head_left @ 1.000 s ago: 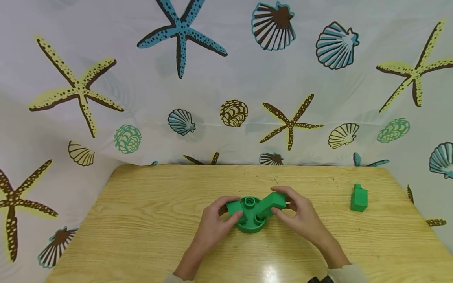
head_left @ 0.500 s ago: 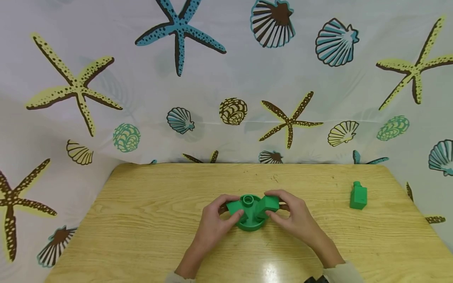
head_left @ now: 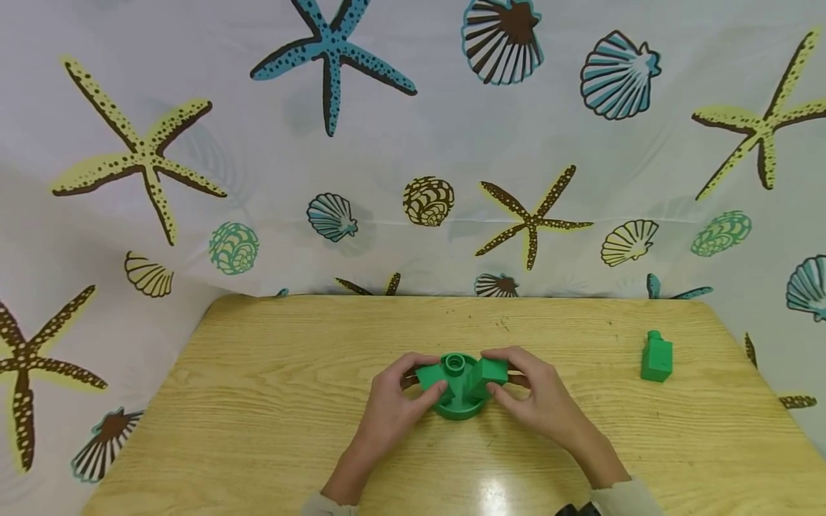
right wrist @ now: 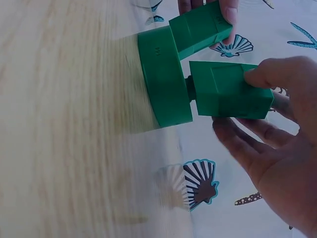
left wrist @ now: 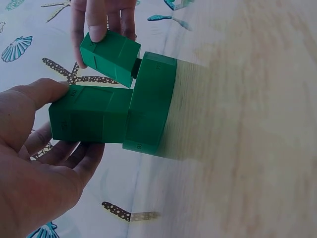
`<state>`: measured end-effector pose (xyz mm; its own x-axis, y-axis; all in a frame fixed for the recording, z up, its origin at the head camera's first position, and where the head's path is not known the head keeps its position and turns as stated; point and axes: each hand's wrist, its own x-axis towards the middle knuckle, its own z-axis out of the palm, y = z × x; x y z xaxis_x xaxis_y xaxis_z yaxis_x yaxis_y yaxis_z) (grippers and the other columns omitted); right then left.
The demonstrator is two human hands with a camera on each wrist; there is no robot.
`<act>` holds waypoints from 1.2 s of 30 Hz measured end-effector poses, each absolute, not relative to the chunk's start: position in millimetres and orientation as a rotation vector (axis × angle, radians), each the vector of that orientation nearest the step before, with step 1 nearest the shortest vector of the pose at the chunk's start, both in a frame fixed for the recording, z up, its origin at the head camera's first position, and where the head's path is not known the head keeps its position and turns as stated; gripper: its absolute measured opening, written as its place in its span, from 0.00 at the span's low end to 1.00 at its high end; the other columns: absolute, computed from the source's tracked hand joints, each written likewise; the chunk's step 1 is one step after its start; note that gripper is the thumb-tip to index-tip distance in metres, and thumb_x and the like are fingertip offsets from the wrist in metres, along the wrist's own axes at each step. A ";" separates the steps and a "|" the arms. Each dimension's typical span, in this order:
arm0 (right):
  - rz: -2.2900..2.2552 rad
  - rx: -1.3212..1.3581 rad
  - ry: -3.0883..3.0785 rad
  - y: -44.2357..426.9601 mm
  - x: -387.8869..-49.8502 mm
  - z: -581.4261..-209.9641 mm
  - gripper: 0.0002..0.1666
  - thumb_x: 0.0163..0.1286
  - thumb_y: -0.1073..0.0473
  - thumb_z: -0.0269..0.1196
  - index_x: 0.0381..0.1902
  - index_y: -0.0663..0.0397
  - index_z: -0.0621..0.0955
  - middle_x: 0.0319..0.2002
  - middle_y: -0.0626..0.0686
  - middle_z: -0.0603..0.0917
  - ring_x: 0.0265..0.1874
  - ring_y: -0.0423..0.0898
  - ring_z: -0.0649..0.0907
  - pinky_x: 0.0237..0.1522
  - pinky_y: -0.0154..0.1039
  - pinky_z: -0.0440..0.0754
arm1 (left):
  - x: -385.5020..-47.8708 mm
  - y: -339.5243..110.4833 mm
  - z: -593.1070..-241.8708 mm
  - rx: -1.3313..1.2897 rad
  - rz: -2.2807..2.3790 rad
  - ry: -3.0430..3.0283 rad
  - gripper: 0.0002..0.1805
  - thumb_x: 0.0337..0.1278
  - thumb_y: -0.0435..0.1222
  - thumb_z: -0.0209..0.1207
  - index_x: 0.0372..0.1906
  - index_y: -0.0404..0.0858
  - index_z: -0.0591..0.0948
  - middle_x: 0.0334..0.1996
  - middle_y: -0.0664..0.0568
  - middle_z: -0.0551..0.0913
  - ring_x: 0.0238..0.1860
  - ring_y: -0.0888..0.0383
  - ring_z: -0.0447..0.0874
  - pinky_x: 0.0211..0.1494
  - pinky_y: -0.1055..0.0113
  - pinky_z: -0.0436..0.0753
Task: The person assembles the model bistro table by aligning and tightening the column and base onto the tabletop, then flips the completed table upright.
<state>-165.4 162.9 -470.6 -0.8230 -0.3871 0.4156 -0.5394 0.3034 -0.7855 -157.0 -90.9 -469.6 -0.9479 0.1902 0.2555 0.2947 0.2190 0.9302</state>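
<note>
A round green base (head_left: 459, 413) rests on the table, with one bare round socket (head_left: 454, 363) at its far side. On its left stands a green block (left wrist: 91, 114), flush against the base in the left wrist view. My left hand (head_left: 392, 407) grips that block between thumb and fingers. The other green block (right wrist: 230, 90) is pinched by my right hand (head_left: 543, 393) at the base's right side. Between this block and the base, a short narrow neck (right wrist: 190, 89) shows in the right wrist view. Both blocks lean outward.
Farther right on the wooden table (head_left: 290, 401) stands a third green block (head_left: 657, 360) with a small knob on top. A white cloth (head_left: 387, 150) printed with starfish and shells hangs behind the table and along its sides.
My right hand has moved left and brought its tilted block down onto the right socket, which it now covers. The left hand keeps its hold on the other block.
</note>
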 end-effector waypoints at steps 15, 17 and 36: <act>1.679 0.863 -2.406 175.3 -165.4 -464.4 0.26 0.71 0.73 0.63 0.64 0.51 0.81 0.57 0.51 0.82 0.56 0.51 0.83 0.54 0.43 0.85 | -157.9 -89.5 -471.5 -0.462 -1.829 -2.411 0.16 0.61 0.33 0.71 0.53 0.39 0.84 0.53 0.43 0.85 0.54 0.53 0.84 0.60 0.57 0.83; 1.680 0.865 -2.407 175.2 -165.4 -464.3 0.26 0.70 0.72 0.65 0.64 0.51 0.80 0.57 0.51 0.82 0.54 0.53 0.83 0.52 0.44 0.86 | -157.9 -89.7 -471.2 -0.463 -1.832 -2.410 0.16 0.61 0.33 0.71 0.53 0.39 0.84 0.53 0.43 0.85 0.54 0.54 0.84 0.60 0.57 0.83; 1.613 0.849 -2.535 176.0 -166.0 -460.0 0.24 0.74 0.59 0.67 0.66 0.44 0.80 0.62 0.51 0.81 0.52 0.51 0.84 0.47 0.44 0.88 | -158.3 -90.5 -469.0 -0.434 -1.863 -2.415 0.17 0.62 0.35 0.71 0.55 0.41 0.84 0.55 0.44 0.85 0.55 0.55 0.84 0.60 0.59 0.83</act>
